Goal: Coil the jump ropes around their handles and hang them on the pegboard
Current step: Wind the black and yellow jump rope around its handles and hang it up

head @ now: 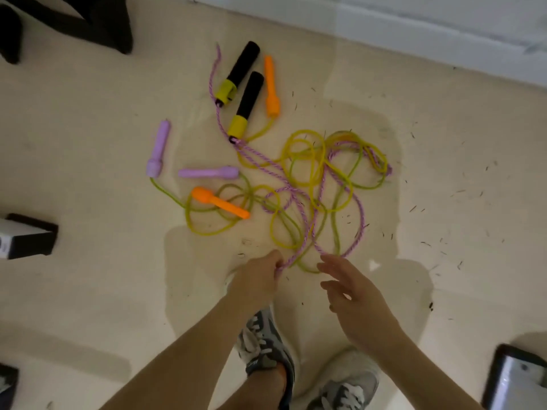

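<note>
Head view: three jump ropes tangled on the pale floor [88, 143]. Left hand [260, 276] pinches the braided pink-and-white cord [299, 199], which runs to the black foam handles with yellow collars [247, 97]. Right hand [352, 294] open, empty, just beside the cord. Step judged: untangling, coiling not begun. Next: free the braid from the smooth yellow-green plastic cords [307, 161].

Dark tablet [516, 380] cut off lower right, black-and-white box [25, 239] clipped left

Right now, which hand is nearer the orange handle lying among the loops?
Left. The left hand pinches the purple braided rope just below the orange handle; the right hand hovers open, farther right.
</note>
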